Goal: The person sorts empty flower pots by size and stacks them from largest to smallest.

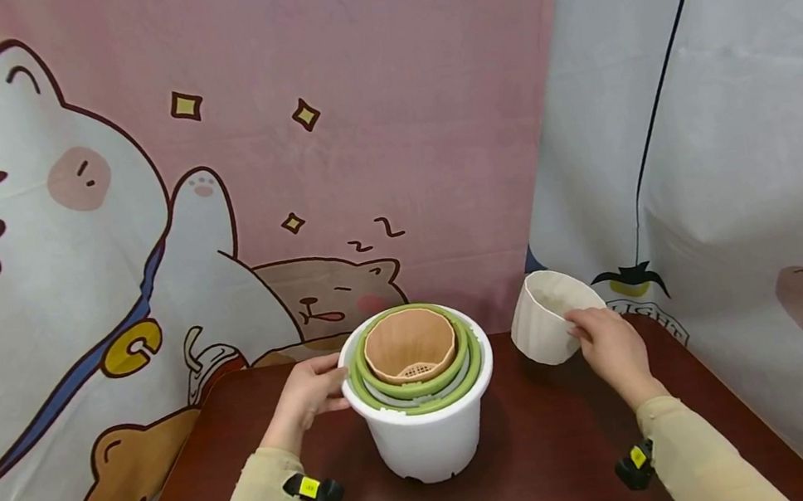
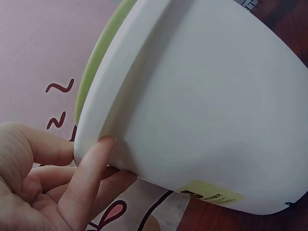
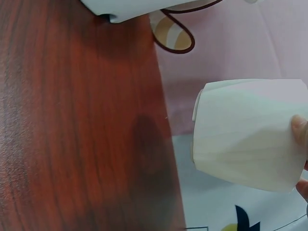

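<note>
A large white flower pot stands upright on the table, with green-rimmed pots and a peach pot nested inside it. My left hand pinches its rim at the left side; in the left wrist view the fingers lie on both sides of that rim. Over the table's far right part, my right hand grips a small white fluted pot by its rim. That pot is tilted, its mouth towards me, and a dark shadow lies on the wood beneath it in the right wrist view.
Both pots are on or over a dark red-brown wooden table. A cloth backdrop with cartoon animals hangs right behind the far edge and along the sides. A camera is strapped to each wrist.
</note>
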The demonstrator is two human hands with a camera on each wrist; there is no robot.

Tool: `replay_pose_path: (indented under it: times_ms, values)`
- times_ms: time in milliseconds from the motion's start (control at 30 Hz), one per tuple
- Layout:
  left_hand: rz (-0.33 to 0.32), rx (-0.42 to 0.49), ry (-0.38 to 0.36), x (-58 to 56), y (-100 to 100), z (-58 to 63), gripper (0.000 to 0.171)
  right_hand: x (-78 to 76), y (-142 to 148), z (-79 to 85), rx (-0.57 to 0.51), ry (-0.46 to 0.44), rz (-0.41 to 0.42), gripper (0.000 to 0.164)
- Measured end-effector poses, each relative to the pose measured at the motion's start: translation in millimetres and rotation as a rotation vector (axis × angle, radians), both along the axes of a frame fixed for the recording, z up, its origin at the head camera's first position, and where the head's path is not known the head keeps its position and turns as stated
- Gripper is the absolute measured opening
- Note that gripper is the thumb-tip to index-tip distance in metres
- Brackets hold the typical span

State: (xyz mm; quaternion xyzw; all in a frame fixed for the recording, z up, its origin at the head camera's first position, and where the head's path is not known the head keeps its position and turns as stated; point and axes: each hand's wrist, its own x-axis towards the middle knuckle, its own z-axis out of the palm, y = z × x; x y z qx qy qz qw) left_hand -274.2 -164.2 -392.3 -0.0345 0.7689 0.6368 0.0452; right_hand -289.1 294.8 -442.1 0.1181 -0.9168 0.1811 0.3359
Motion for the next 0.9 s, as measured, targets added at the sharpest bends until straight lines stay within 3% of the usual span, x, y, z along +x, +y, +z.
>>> replay_pose_path:
  times_ms: [567,900]
  values:
    - [-0.001,0.008,-0.003,-0.3,0,-0.6,0.039,3.8,-16,32.3,-0.006,0.144,0.093,0.024]
    - [0.001,-0.001,-0.019,-0.2,0,0.6,0.041,8.9,-29,55.4,-0.031,0.181,0.121,0.025]
